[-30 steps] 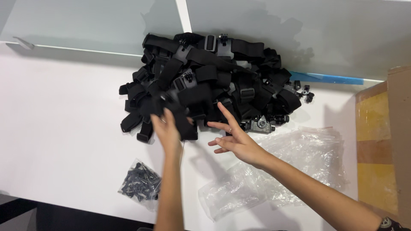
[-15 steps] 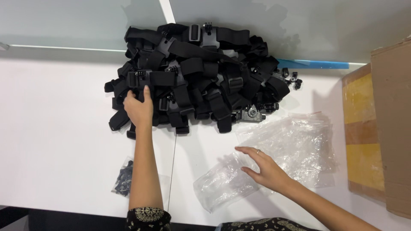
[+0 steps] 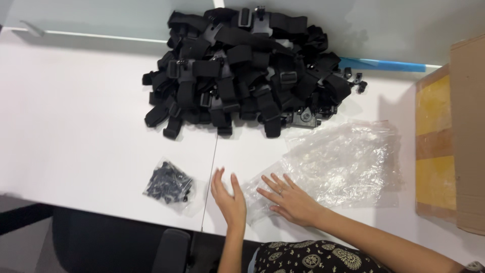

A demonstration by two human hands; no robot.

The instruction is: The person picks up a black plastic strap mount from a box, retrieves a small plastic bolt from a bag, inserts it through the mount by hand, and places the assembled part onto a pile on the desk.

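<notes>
White tabletop [image 3: 76,126] fills most of the frame, with a seam running down its middle.

Lower left of centre: small clear bag [image 3: 169,183] of black parts, lying flat, apart from both hands.

Upper centre: heap of black straps [image 3: 242,71] with buckles and clips, piled against the far edge of the tabletop. A few loose black clips sit at the heap's right edge.

Bottom centre: left hand [image 3: 230,199], edge-on, fingers straight and together, palm facing right. Grip open, holding nothing. It stands just beside the left end of the plastic [image 3: 323,167], whether touching it I cannot tell.

Just right of it: right hand [image 3: 290,199], palm down, fingers spread flat on the left end of the plastic. Grip open, pressing rather than clasping. A ring shows on one finger.

Centre right: the plastic is a crumpled clear sheet or bag, stretching from the hands up toward the heap's lower right edge, near it.

Upper right: blue strip [image 3: 384,64] along the far edge.

Far right: cardboard box [image 3: 465,131], flap open, with yellow inside.
</notes>
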